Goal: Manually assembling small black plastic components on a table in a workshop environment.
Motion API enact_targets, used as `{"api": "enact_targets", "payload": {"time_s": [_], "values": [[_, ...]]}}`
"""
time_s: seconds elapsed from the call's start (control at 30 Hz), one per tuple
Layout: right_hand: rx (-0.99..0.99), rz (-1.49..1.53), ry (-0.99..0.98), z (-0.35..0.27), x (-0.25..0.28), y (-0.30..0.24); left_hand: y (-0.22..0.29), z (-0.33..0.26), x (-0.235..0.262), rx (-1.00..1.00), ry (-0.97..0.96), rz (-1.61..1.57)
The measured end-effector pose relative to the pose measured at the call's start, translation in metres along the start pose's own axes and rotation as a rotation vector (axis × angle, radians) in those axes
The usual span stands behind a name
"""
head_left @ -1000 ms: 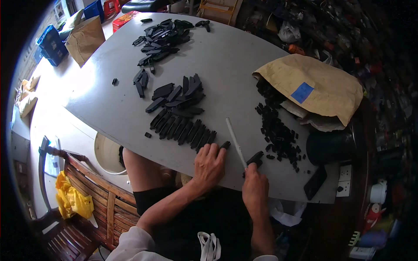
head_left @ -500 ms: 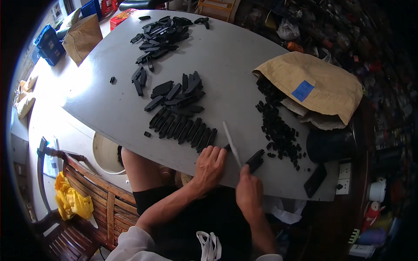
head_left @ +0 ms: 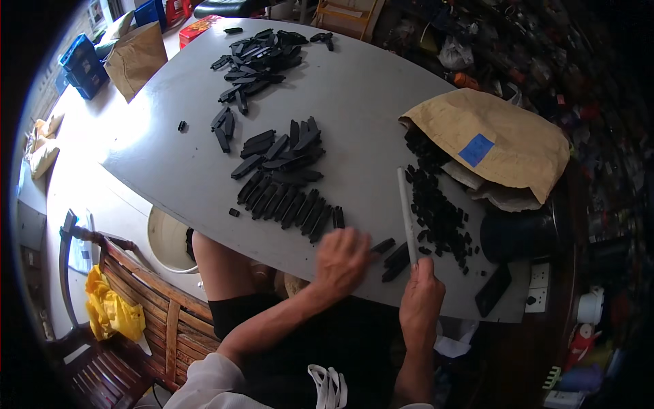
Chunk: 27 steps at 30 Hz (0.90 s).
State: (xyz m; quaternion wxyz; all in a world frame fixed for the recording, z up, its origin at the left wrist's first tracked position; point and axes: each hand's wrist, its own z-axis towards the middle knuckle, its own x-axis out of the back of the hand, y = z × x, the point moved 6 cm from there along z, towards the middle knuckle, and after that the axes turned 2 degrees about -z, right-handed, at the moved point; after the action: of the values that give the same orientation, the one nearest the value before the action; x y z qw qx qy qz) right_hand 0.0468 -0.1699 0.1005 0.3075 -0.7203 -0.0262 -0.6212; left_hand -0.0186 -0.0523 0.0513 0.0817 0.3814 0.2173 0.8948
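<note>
The hands are apart near the bench's near edge. The right hand (head_left: 422,296) is closed around the lower end of a slim, straight, pale stick (head_left: 406,211), which points toward the far side of the bench (head_left: 361,136). The left hand (head_left: 343,262) is blurred, its fingers loosely bent; I cannot tell whether it grips anything. Just past its fingers, toward the stick, lie a short black piece (head_left: 383,245) and a few longer black pieces (head_left: 396,262).

The bench top is smooth, grey and faintly glossy, with a curved far edge. A row of slender black strips (head_left: 289,204) with angled ends stands side by side toward the near edge; looser strips lie beyond it, and a heap (head_left: 262,58) sits by the far edge.

Toward the right edge, a creased tan paper bag (head_left: 507,129) with a blue square patch lies on its side, small blocky black parts (head_left: 436,215) spilling from its mouth. A flat black slab (head_left: 493,290) lies by the near right corner. Below the bench, a round cream tub (head_left: 162,242) holds something dark.
</note>
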Motion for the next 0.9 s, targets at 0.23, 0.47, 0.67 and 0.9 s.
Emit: {"api": "enact_targets", "payload": {"time_s": [0.23, 0.47, 0.67, 0.9], "values": [[0.147, -0.008, -0.035, -0.004, -0.029, -0.006, -0.035, -0.004, 0.011, 0.277, -0.027, 0.221], [0.109, -0.165, -0.212, -0.005, -0.054, -0.009, -0.032, -0.018, 0.006, 0.275, -0.018, 0.219], [0.101, 0.01, 0.087, -0.007, -0.015, -0.028, -0.036, -0.02, 0.005, 0.255, -0.018, 0.105], [0.013, -0.324, -0.32, 0.001, -0.046, -0.017, -0.037, -0.015, 0.001, 0.237, -0.013, 0.054]]}}
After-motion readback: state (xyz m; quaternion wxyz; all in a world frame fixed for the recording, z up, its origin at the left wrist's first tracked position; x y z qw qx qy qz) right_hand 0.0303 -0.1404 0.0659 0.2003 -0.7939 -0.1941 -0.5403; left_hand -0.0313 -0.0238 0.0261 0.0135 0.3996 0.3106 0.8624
